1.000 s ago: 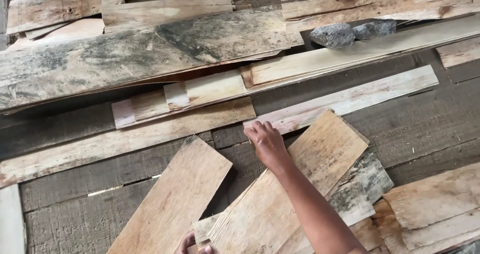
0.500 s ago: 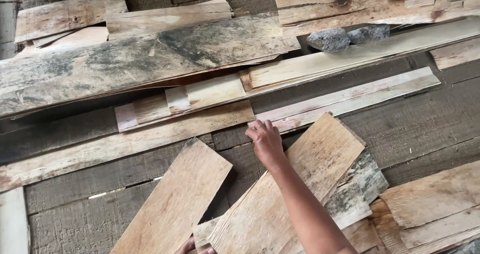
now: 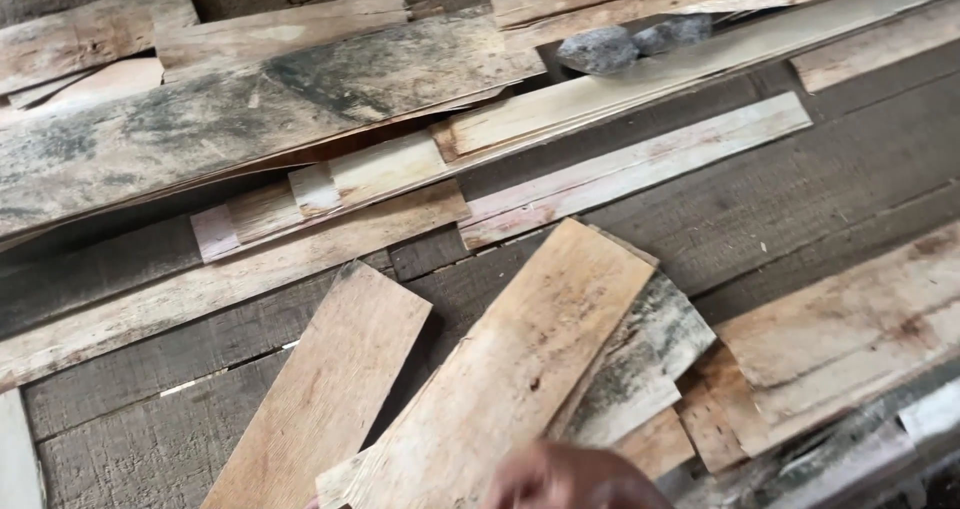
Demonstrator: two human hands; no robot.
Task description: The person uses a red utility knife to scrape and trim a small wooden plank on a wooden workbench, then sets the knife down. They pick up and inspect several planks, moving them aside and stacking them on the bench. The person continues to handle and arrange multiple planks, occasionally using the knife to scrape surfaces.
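The floor (image 3: 820,179) is made of dark grey, rough wooden planks with thin gaps between them. Soft daylight falls on it. Two grey stones (image 3: 630,44) sit near the top.

Woodyard: rough veneer sheets (image 3: 520,369) everywhere

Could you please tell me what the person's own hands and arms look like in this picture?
Only one blurred hand shows, at the bottom edge of the head view. It is bare: no glove, ring or watch can be made out, and no sleeve is in view. Which hand it is cannot be told, and the other is out of view.
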